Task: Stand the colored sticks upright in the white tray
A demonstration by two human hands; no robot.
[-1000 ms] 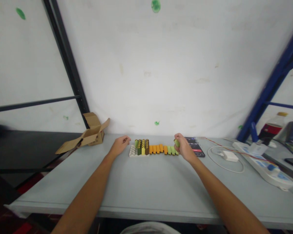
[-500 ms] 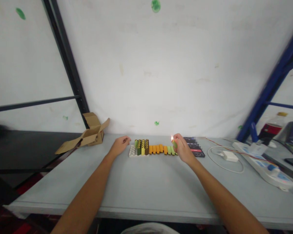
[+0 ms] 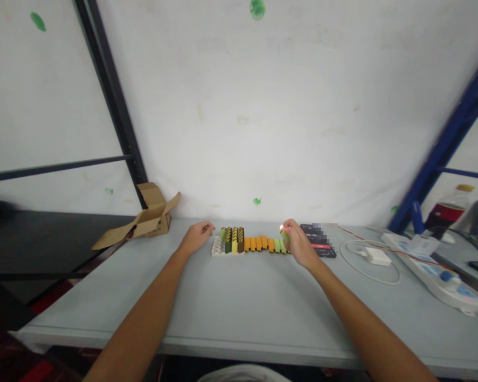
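While the right hand (image 3: 298, 243) keeps pinching the green lighter (image 3: 286, 236), its flame (brighter before) has shrunk

A grey table (image 3: 239, 313) spans the view, its far edge set against a white wall. At 12 o'clock, near that far edge, a white tray (image 3: 216, 247) lies flat with upright green, yellow and brown lighters (image 3: 232, 240) standing in it. Directly to its 3 o'clock side a row of orange and light green lighters (image 3: 263, 244) lies flat on the table, touching the tray. At 1 o'clock a dark phone (image 3: 318, 240) lies face up. Further toward 2 o'clock sit a white charger (image 3: 376, 256) ringed by its cable, then a white power strip (image 3: 442, 276). At 10 o'clock an open cardboard box (image 3: 145, 220) rests on the far left corner.
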